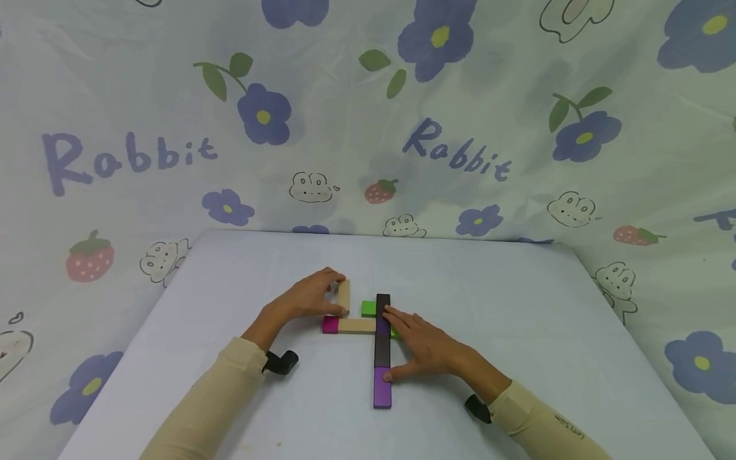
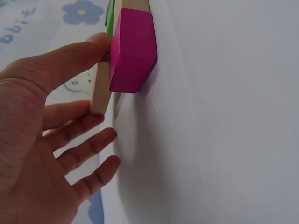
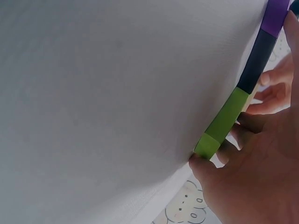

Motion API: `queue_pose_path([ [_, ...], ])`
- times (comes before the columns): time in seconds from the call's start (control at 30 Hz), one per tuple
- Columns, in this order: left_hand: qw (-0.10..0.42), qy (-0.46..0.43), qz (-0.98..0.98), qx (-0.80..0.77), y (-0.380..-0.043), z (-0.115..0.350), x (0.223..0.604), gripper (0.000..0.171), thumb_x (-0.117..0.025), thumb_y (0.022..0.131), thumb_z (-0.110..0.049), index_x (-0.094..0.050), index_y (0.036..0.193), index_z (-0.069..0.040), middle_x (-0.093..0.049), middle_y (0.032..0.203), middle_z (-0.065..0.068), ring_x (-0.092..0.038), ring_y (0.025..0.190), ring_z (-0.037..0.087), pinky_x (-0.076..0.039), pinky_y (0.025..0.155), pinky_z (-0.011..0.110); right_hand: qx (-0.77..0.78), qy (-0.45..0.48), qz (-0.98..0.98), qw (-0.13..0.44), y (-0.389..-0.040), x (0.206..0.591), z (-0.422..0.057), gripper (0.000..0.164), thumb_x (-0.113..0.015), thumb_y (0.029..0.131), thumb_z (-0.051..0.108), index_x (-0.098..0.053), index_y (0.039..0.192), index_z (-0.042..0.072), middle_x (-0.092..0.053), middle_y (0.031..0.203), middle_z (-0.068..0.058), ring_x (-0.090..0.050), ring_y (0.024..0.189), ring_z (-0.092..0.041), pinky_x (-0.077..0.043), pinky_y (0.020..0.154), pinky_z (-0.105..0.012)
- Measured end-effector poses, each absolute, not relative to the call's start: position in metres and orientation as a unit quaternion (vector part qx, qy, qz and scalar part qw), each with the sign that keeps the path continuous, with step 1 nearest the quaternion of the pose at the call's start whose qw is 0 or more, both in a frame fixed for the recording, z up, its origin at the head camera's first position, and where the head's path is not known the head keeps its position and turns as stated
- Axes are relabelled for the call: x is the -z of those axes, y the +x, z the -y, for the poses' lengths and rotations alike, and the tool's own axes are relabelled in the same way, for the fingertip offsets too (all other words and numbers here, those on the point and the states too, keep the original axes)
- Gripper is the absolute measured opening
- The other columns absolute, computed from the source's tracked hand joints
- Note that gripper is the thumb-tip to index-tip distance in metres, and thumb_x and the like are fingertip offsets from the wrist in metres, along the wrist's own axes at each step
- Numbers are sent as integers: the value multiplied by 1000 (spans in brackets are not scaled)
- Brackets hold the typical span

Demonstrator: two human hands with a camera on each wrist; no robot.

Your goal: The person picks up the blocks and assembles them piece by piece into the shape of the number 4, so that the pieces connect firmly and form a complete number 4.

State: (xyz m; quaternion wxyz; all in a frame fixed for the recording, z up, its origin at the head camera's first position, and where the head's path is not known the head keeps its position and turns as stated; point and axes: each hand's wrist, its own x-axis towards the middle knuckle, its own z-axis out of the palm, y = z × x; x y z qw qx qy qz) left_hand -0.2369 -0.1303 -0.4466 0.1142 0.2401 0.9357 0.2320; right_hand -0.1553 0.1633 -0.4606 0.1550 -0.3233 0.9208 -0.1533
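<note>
My left hand (image 1: 310, 295) pinches a plain wooden block (image 1: 344, 296) between thumb and fingers, just behind a magenta block (image 1: 330, 324). In the left wrist view, the lower fingers spread apart below that wooden block (image 2: 99, 88). A second plain wooden block (image 1: 356, 326) lies flat, linking the magenta block to a column of dark and purple blocks. My right hand (image 1: 428, 348) lies along the column's right side, its thumb at the purple block (image 1: 382, 388) and its fingertips near the upper dark block (image 1: 383, 300). A green block (image 3: 229, 112) shows beside the right fingers.
Another green block (image 1: 368, 308) sits left of the column's far end. All the blocks lie on a white-covered table (image 1: 489, 287). A curtain (image 1: 345, 128) printed with flowers and rabbits hangs behind the table and along its sides.
</note>
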Motion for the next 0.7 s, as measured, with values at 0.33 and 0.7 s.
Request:
queue_pose_path([
  [0.33, 110, 232, -938, -232, -234, 138, 446, 77, -84, 82, -42, -54, 142, -4, -55, 138, 12, -57, 116, 28, -49, 100, 47, 157, -334, -918, 146, -155, 462, -164, 119, -69, 75, 78, -21, 162, 13, -15, 169, -1, -24, 151, -28, -22, 120, -49],
  [0.7, 107, 236, -936, -239, -233, 148, 446, 78, -84, 81, -42, -55, 141, -3, -56, 136, 13, -58, 114, 28, -50, 98, 47, 153, -331, -919, 148, -155, 461, -165, 118, -69, 75, 78, -20, 162, 15, -13, 169, 1, -23, 152, -26, -21, 121, -47],
])
